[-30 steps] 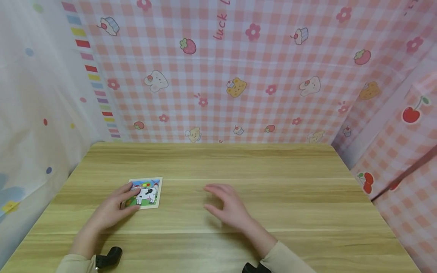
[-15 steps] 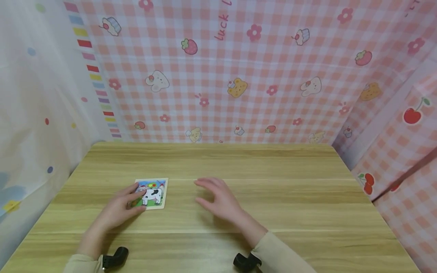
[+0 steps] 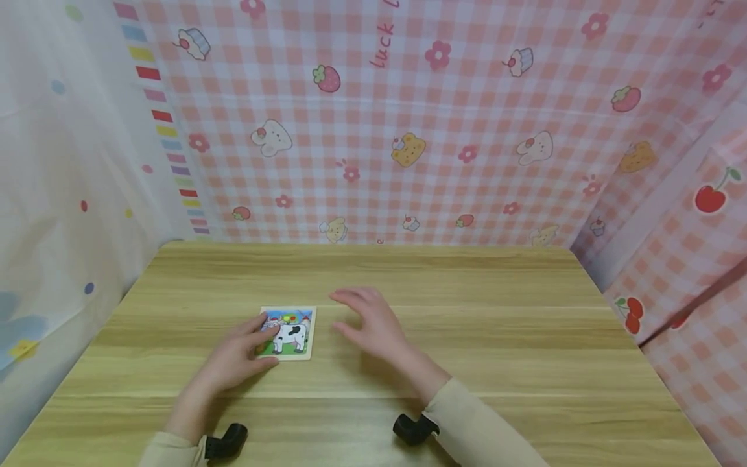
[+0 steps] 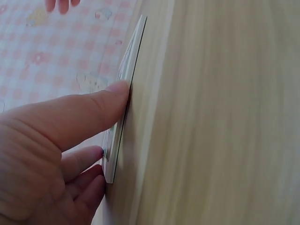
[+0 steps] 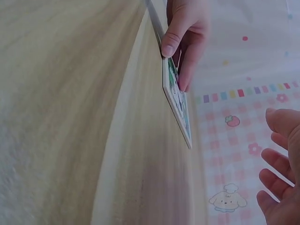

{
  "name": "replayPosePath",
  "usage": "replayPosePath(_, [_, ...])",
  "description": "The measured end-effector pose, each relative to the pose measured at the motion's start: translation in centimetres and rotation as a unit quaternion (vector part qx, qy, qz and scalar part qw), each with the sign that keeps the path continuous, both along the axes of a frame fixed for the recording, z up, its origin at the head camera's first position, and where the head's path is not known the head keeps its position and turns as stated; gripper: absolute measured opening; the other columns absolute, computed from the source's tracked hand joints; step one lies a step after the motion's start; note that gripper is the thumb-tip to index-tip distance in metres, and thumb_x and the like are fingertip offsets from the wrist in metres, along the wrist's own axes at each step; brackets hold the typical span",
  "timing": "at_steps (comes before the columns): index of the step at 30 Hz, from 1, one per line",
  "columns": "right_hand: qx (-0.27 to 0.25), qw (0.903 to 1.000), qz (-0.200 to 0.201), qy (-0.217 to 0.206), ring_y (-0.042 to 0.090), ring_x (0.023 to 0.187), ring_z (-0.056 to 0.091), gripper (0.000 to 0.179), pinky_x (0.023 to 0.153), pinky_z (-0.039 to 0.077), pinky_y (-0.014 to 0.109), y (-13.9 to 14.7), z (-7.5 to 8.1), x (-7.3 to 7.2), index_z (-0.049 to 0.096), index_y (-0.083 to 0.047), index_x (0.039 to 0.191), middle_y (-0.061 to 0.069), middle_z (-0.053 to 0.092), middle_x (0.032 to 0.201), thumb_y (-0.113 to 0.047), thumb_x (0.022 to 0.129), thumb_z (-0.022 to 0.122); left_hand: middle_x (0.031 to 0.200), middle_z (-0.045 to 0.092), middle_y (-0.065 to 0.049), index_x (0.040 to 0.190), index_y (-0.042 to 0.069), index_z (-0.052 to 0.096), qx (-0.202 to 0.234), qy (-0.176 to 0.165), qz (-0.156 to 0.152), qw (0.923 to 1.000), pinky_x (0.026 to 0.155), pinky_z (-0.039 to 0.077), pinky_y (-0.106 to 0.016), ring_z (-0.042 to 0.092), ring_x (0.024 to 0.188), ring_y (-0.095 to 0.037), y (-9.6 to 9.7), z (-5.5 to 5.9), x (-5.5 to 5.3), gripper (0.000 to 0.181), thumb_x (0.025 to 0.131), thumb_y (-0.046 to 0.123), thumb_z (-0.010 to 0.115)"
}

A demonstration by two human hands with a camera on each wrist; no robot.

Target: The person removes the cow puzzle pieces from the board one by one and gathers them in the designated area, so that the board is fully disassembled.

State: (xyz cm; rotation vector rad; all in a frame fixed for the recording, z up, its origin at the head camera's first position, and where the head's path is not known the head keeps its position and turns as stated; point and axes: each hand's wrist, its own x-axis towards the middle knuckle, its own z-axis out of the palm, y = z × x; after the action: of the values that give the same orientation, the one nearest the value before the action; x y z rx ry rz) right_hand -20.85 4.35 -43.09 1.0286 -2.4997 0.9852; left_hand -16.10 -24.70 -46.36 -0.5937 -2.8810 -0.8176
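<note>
A small square board with a cow picture and a pale border lies face up on the wooden table, left of centre. My left hand grips it at its left side, thumb at the near edge and a finger over the picture. The left wrist view shows the thumb against the edge of the thin, pale board, close over the tabletop. To the right of the board, my right hand hovers with fingers loosely bent and thumb apart, holding nothing. In the right wrist view, that right hand appears at the right edge.
The wood-grain table extends around both hands. Behind it hangs a pink checked cloth, with a white dotted cloth at the left and more checked cloth at the right. Black wrist mounts sit at both sleeves.
My left hand has slid the cow board to the right across the table. The right hand has shifted slightly left and away from me, so the gap between them has narrowed.
</note>
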Motion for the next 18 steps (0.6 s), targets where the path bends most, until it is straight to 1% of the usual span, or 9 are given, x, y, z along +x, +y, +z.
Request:
replayPosePath(6, [0.012, 0.9998, -0.015, -0.011, 0.027, 0.121, 0.053, 0.046, 0.107, 0.040, 0.043, 0.4, 0.1, -0.7, 0.064, -0.011, 0.130, 0.007, 0.063, 0.129, -0.022, 0.087, 0.078, 0.148, 0.042, -0.028, 0.133, 0.003, 0.063, 0.007, -0.020, 0.003, 0.9998, 0.105, 0.029, -0.069, 0.038, 0.132, -0.054, 2.3, -0.1, -0.2, 0.057, 0.083, 0.024, 0.081])
replayPosePath(13, [0.030, 0.9995, 0.001, -0.005, 0.028, 0.121, 0.052, 0.048, 0.105, 0.042, 0.045, 1.3, 0.1, -1.6, 0.064, -0.011, 0.130, 0.009, 0.062, 0.129, -0.024, 0.087, 0.078, 0.150, 0.040, -0.027, 0.135, 0.005, 0.061, 0.016, -0.039, 0.010, 0.9990, 0.107, 0.028, -0.068, 0.036, 0.135, -0.051, 5.4, -0.2, -0.4, 0.057, 0.084, 0.023, 0.080])
replayPosePath(18, [0.047, 0.9985, 0.009, -0.027, 0.030, 0.124, 0.049, 0.049, 0.107, 0.040, 0.048, 2.0, -0.3, -2.4, 0.062, -0.012, 0.133, 0.012, 0.059, 0.133, -0.023, 0.087, 0.077, 0.149, 0.040, -0.028, 0.134, 0.003, 0.061, 0.017, -0.036, 0.006, 0.9992, 0.109, 0.028, -0.065, 0.036, 0.135, -0.051, 7.8, -0.2, -0.5, 0.058, 0.083, 0.022, 0.080])
